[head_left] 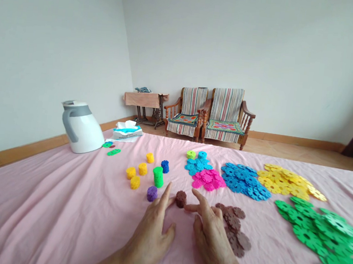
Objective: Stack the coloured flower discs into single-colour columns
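A short stack of brown flower-shaped discs (181, 199) stands on the pink cloth between my two hands. My left hand (153, 224) is at its left side, fingers apart, one fingertip at the stack's edge. From the other side my right hand (212, 226) reaches in with spread fingers, a fingertip at or very near the stack. Loose brown discs (233, 218) lie in a heap just right of my right hand. A purple stack (152, 193) and a taller green stack (158, 177) stand beyond my left hand. Neither hand has anything lifted.
Several yellow stacks (135, 182) and a dark blue stack (165, 166) stand further left. Heaps of pink (209, 180), blue (243, 181), yellow (287, 181) and green discs (321, 227) spread rightward. A white jug (84, 133) and tissue box (128, 132) are at the back left.
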`<state>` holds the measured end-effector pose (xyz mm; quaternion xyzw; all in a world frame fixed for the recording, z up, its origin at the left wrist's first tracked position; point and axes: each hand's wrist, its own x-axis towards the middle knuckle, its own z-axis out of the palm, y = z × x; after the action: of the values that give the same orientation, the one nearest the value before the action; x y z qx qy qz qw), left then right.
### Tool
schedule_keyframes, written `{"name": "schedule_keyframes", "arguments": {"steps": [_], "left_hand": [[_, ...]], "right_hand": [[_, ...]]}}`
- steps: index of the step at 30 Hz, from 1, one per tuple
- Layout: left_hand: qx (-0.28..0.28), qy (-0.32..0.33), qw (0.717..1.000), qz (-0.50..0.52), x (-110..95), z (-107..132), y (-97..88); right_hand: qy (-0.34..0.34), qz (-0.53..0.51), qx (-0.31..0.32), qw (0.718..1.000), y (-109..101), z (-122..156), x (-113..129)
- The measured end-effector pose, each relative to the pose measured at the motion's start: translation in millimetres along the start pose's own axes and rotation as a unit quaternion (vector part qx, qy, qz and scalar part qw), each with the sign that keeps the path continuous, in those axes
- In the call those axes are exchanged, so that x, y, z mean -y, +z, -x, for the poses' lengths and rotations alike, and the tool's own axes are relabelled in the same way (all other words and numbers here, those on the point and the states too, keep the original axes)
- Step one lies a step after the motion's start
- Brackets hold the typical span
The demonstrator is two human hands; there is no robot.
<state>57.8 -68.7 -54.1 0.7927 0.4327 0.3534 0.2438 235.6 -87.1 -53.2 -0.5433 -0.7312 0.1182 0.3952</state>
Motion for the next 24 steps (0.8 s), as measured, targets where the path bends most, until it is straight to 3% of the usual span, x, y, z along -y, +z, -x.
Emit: {"name": "schedule_keyframes", "arguments": {"steps": [9, 14, 19, 22, 24], "left_hand": [[-0.002, -0.001, 1.0, -0.007, -1.0, 0.7, 0.0], [-0.005, -0.002, 1.0, -0.002, -0.5, -0.1, 0.3], [-0.065, 0.012, 0.998, -0.022, -6.8, -0.1, -3.4], [-0.115, 0.041, 0.991, -0.05, -18.3, 2.3, -6.2], [-0.097, 0.073, 0.991, -0.057, -29.3, 4.0, -7.4]], "right_hand": [[0.009, 0.004, -0.002, 1.0, 1.3, -0.8, -1.8], [0.031, -0.011, -0.037, 0.999, -1.1, 0.4, -0.7], [0.094, -0.065, -0.085, 0.99, -28.2, -11.9, -6.1], [0.157, -0.071, -0.093, 0.981, -50.4, -22.8, -28.7], [0.204, -0.015, -0.103, 0.974, -62.9, -27.1, -50.4]]}}
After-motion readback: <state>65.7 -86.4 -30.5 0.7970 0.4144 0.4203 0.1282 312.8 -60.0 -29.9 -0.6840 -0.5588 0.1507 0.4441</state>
